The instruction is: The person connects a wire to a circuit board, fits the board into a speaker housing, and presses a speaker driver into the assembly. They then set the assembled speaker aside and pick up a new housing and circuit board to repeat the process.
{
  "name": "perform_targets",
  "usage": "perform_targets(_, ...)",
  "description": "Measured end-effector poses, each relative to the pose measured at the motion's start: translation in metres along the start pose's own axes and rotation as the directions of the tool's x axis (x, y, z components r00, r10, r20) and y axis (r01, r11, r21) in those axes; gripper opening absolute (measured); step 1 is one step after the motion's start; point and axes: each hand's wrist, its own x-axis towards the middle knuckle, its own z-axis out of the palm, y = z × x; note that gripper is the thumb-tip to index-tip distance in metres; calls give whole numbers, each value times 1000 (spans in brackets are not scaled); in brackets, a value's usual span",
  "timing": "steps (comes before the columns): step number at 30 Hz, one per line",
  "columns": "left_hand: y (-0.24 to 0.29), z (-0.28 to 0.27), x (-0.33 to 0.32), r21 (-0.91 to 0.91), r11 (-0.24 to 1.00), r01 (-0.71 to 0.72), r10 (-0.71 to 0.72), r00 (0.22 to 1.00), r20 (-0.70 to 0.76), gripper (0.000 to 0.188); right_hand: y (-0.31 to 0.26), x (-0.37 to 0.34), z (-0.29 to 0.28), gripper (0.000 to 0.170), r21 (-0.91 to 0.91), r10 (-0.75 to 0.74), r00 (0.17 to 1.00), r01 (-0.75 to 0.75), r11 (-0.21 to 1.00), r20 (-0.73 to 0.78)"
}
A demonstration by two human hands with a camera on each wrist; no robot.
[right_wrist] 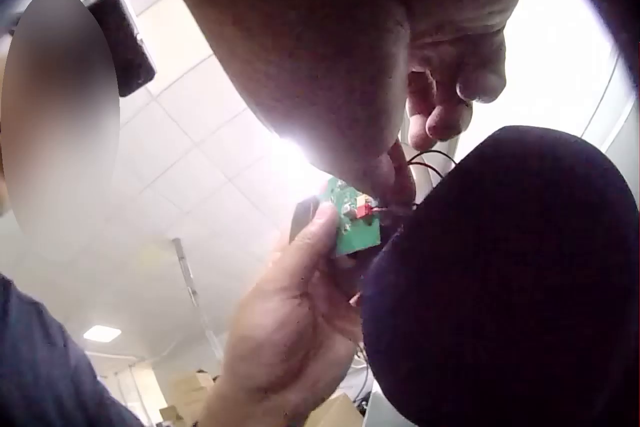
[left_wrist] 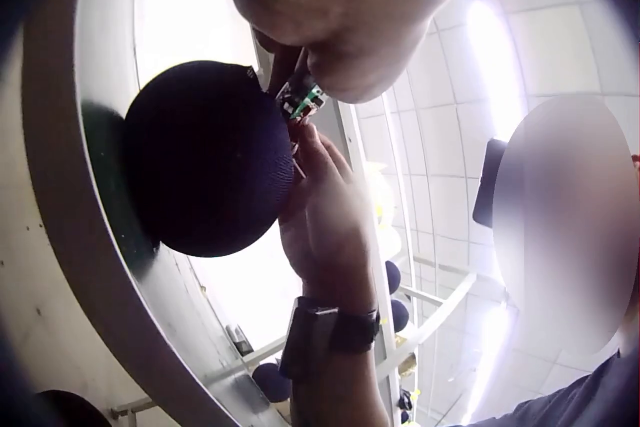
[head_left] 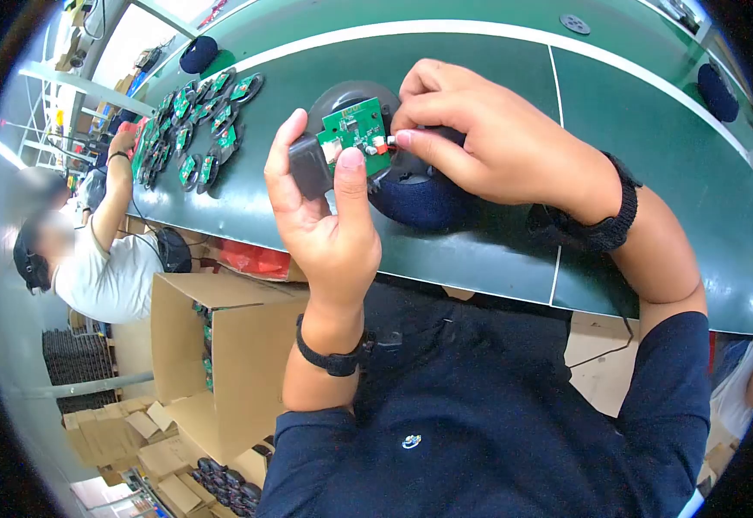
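Note:
A green circuit board point(head_left: 348, 128) sits on a round black plastic part point(head_left: 335, 97), and my left hand point(head_left: 332, 220) grips them, thumb at the board's lower edge. Beside that thumb, a black block point(head_left: 311, 167) lies against the left fingers. At the board's right edge is a red connector point(head_left: 382, 144). My right hand point(head_left: 502, 138) pinches a small plug at this connector with thumb and index finger; thin wires point(right_wrist: 432, 159) loop behind the fingers in the right wrist view. Just below stands a round, dark fabric-covered housing point(head_left: 428, 203), its fabric side bulging in the left wrist view.
Many boards on black round parts point(head_left: 188, 129) lie on the green table point(head_left: 480, 259) at left, where another person point(head_left: 104, 259) reaches in. A cardboard box point(head_left: 247, 371) stands below the front edge. More dark fabric housings point(head_left: 199, 54) sit farther back.

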Motion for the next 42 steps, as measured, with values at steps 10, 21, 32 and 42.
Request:
perform_targets(10,-1,-2,1,-23,999,35,-35,999,6,51,8,1,2,16,262,198,980,-190,946,-5)
perform_targets(21,-7,1,0,-88,995,48,-50,998,-22,49,13,-2,3,17,223,131,991,-134,966,27)
perform_targets(32,-12,3,4,-161,987,26,-28,1000,-14,51,2,-5,13,17,169,180,978,-161,972,-103)
perform_targets(42,-14,-4,8,-209,975,69,-67,998,21,52,16,-1,4,15,462,221,973,-227,858,66)
